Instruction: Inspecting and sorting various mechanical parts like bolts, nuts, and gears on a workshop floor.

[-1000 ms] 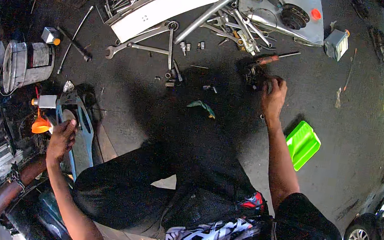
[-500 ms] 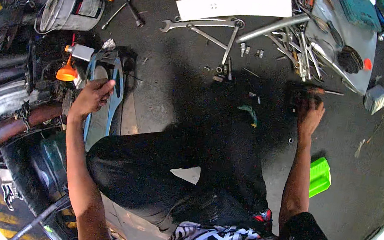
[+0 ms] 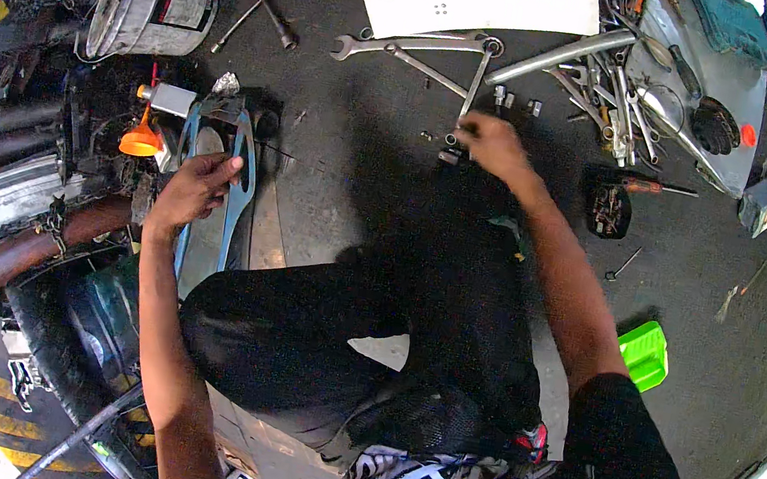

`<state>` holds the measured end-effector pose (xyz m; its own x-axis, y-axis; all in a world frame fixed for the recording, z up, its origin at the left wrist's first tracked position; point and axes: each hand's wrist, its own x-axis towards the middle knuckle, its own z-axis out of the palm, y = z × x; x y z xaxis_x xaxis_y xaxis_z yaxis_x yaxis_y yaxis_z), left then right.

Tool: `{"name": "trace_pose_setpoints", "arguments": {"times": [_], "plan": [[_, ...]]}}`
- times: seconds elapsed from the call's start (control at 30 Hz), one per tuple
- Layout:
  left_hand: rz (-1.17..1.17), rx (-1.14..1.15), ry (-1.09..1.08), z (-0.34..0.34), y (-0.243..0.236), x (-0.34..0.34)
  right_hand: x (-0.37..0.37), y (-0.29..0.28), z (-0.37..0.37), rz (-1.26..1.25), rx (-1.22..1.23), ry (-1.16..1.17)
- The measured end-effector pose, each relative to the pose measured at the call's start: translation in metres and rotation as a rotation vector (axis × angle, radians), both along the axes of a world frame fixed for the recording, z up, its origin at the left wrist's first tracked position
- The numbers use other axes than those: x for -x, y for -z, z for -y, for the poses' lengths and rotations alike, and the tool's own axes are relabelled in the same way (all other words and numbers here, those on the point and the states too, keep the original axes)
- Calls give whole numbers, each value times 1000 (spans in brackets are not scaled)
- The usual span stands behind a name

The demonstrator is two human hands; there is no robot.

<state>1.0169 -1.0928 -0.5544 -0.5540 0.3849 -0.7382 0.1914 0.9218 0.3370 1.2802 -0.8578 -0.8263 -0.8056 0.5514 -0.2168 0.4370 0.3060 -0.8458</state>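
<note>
From far off, I see a wrench (image 3: 477, 83) and sockets (image 3: 500, 96) on the floor (image 3: 689, 291) by my right hand (image 3: 500, 150), maybe for easy reach, and my left hand (image 3: 192, 195) over a blue metal frame (image 3: 235, 199), but can't tell if either grip is closed.

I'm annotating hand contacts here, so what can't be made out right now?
Right hand: blurred in the head view; its own fingers hide whether it grips the slim silver steel wrench.
Left hand: head view; its curled fingers hide whether it touches the blue painted metal frame.
Long, white-fronted tray of steel tools: far side cut off by the head view's top edge.
</note>
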Motion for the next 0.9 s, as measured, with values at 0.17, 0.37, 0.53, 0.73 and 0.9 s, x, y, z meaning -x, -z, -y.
{"name": "trace_pose_setpoints", "arguments": {"times": [0.17, 0.37, 0.53, 0.73, 0.9], "plan": [[30, -21, -24, -1, -1, 4, 70, 28, 15, 199, -255, -460], [52, -53, -72, -3, 3, 11, 92, 37, 5, 331, -427, -603], [53, -54, -90, -10, 8, 12, 115, 40, -10, 153, -287, -118], [21, -93, -75, -18, 12, 10, 133, 58, -11, 118, -892, -475], [39, -42, -84, -15, 13, 9, 94, 42, -12, 111, -100, -69]]}}
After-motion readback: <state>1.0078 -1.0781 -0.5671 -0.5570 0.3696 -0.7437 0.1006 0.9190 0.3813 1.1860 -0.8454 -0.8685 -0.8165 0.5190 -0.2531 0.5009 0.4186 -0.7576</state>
